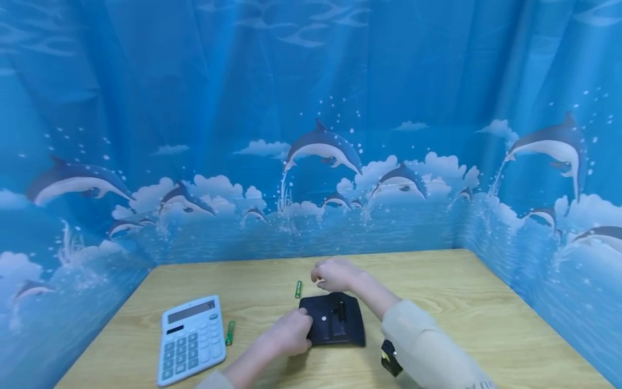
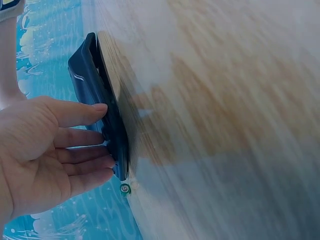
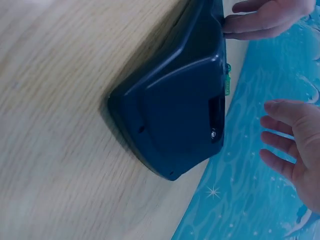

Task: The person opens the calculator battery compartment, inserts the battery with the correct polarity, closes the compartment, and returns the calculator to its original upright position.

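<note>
A dark blue-black plastic device (image 1: 323, 327) lies on the table with a narrow open slot (image 3: 215, 110) in its upper face. A small metal contact shows at one end of that slot. My left hand (image 1: 290, 332) holds the device's left edge, thumb and fingertips against the casing in the left wrist view. Above the device's far edge hovers my right hand (image 1: 335, 274), fingers loosely bent and nothing between them in the right wrist view (image 3: 295, 145). A green battery (image 1: 298, 289) lies just beyond the device, left of the right hand.
A light blue calculator (image 1: 191, 340) with its display lit lies at the left of the wooden table (image 1: 437, 281). Beside its right edge is a second green battery (image 1: 230, 333). A blue curtain (image 1: 243, 135) printed with dolphins encloses the table's back and sides.
</note>
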The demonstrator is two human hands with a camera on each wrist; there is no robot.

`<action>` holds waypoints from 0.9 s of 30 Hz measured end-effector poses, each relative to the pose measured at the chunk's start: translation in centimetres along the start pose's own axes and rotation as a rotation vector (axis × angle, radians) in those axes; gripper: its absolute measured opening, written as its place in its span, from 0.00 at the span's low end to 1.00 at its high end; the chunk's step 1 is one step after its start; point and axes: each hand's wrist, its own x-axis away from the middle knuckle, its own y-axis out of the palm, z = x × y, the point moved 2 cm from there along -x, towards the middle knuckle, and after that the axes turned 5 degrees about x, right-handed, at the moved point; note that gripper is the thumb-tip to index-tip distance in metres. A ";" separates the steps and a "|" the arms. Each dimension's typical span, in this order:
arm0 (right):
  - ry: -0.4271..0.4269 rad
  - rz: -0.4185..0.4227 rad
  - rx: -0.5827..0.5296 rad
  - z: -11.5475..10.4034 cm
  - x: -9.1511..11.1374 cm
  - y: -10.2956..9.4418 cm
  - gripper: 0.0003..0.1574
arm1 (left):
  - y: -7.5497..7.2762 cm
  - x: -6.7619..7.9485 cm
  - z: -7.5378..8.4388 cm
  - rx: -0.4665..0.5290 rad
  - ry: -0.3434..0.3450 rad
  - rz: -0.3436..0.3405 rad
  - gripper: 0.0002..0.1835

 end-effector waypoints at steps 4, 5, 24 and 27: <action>-0.036 -0.015 0.033 -0.1 -1.1 0.6 0.10 | 0.0 0.1 -0.1 -0.007 0.019 0.012 0.11; -0.044 -0.019 0.039 -0.1 -1.4 0.8 0.11 | 0.0 0.2 -0.2 -0.007 0.020 0.012 0.11; -0.176 0.017 0.187 -0.4 -3.6 3.7 0.14 | 0.0 0.5 -0.6 -0.045 0.062 -0.034 0.09; -0.172 0.009 0.193 -0.4 -3.9 4.3 0.14 | 0.0 0.5 -0.7 -0.038 0.055 -0.036 0.07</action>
